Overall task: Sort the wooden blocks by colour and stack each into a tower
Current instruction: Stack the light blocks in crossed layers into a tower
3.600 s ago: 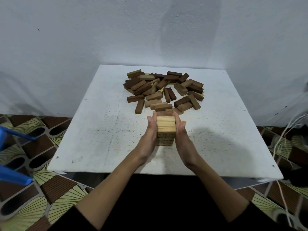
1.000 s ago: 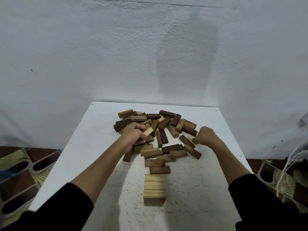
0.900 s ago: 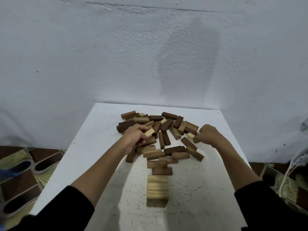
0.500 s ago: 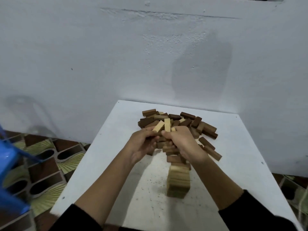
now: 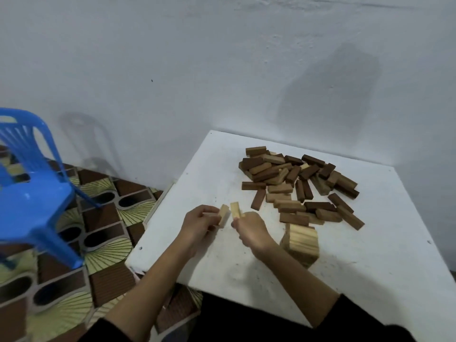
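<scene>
On the white table [image 5: 370, 255] stands a short tower of light wooden blocks [image 5: 301, 243]. Behind it lies a loose pile of mid-brown and dark-brown blocks [image 5: 296, 183]. My left hand [image 5: 199, 223] grips a light block [image 5: 224, 213] over the table's left part. My right hand [image 5: 249, 229], just left of the tower, pinches another light block [image 5: 235, 209] that points up. The two held blocks are close together but apart. Further blocks inside either fist are hidden.
A blue plastic chair [image 5: 27, 183] stands on the patterned floor [image 5: 98, 243] to the left of the table. A white wall [image 5: 222, 70] runs right behind the table. The table's left edge [image 5: 158, 208] is near my left hand.
Both hands have come back from the pile toward the table's front left, each with a light block. The view has swung left, so the chair is now in sight.
</scene>
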The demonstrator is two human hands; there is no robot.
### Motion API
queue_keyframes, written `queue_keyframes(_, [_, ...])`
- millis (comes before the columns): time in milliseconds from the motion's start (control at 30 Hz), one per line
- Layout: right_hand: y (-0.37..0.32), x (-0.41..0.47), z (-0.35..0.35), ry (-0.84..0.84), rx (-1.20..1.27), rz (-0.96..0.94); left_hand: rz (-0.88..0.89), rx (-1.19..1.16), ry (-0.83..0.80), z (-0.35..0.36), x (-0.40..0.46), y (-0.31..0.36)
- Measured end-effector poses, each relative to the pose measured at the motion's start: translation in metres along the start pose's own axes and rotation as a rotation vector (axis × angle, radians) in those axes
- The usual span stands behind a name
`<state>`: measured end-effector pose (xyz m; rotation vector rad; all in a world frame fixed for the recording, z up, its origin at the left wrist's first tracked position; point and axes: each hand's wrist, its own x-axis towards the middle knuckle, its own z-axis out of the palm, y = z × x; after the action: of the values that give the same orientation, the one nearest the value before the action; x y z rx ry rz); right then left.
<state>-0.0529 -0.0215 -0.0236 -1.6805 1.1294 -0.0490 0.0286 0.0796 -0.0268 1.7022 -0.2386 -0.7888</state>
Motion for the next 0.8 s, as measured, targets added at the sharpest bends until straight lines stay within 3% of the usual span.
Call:
queue_keyframes(200, [0.006,-0.005,0.013,0.037,-0.354,-0.076,0.257,0.391,0.133,0.005,0.005,-0.017])
queue_keyframes(333, [0.002,-0.006,0.009,0.056,-0.539,-0.098,0.258,0.553,0.171,0.008,0.014,-0.023])
queue_keyframes(667, [0.006,-0.012,0.006,0.093,-0.857,-0.186,0.376,0.567,0.207,0.009,0.02,-0.025])
queue_keyframes(800, [0.011,-0.007,0.015,0.227,-0.633,-0.181,0.4,0.513,0.206,0.01,0.021,-0.03])
